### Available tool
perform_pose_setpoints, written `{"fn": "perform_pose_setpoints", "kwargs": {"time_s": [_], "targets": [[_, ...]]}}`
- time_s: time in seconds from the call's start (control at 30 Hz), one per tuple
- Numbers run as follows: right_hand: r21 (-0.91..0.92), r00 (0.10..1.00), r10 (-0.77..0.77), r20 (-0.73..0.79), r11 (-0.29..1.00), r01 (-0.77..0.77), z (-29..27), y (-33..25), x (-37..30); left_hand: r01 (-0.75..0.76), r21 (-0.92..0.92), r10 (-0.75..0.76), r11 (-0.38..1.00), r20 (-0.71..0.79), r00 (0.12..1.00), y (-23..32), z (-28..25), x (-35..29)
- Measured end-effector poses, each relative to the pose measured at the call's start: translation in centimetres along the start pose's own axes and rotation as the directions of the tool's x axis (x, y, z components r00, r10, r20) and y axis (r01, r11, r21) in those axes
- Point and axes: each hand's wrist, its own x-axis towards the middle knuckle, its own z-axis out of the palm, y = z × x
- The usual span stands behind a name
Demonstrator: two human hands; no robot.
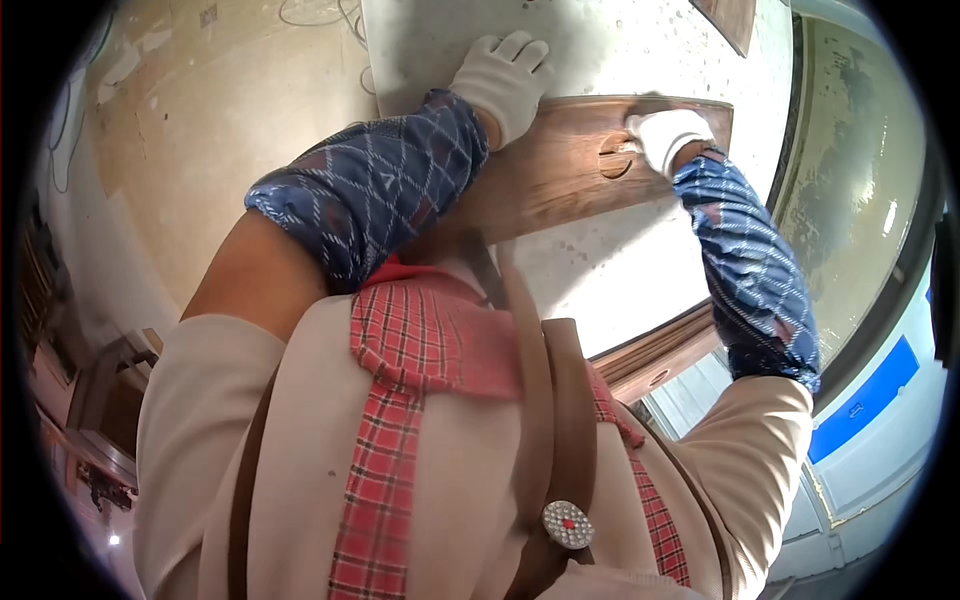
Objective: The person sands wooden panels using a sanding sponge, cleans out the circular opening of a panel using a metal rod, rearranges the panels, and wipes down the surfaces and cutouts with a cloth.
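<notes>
A brown wooden board (560, 170) with a round hole (614, 160) lies on a white speckled worktop (620, 260). My left hand (505, 78), in a white glove, presses down on the board's left end with fingers spread. In a white glove too, my right hand (668, 135) rests on the board beside the hole; what its fingers hold is hidden. Blue patterned sleeves cover both forearms.
A second wooden board (660, 355) lies along the worktop's near edge. Another wood piece (730, 20) sits at the top right. A cable (320, 15) runs over the beige floor at the top left. My torso in a cream top fills the lower frame.
</notes>
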Motion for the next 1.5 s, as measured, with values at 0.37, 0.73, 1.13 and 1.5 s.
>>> {"fn": "perform_pose_setpoints", "kwargs": {"time_s": [0.37,0.73,1.13,1.5], "targets": [[0.135,0.971,0.106,-0.217,0.988,-0.078,1.5,-3.1,-1.7,-0.015,-0.023,0.015,1.000,-0.019,1.000,0.1,0.5,1.7],[0.916,0.700,0.710,0.078,0.226,-0.331,8.0,-6.3,0.6,-0.041,-0.017,0.041,0.999,0.011,0.999,-0.2,0.1,1.1],[0.817,0.809,0.588,0.022,0.455,-0.353,7.4,-5.6,-0.7,-0.044,-0.021,0.044,0.999,0.016,0.999,0.6,-0.1,0.3],[0.998,0.636,0.770,-0.060,0.042,0.042,14.6,-8.1,-0.6,-0.127,-0.056,0.120,0.990,-0.119,0.986,-0.6,-0.1,0.4]]}}
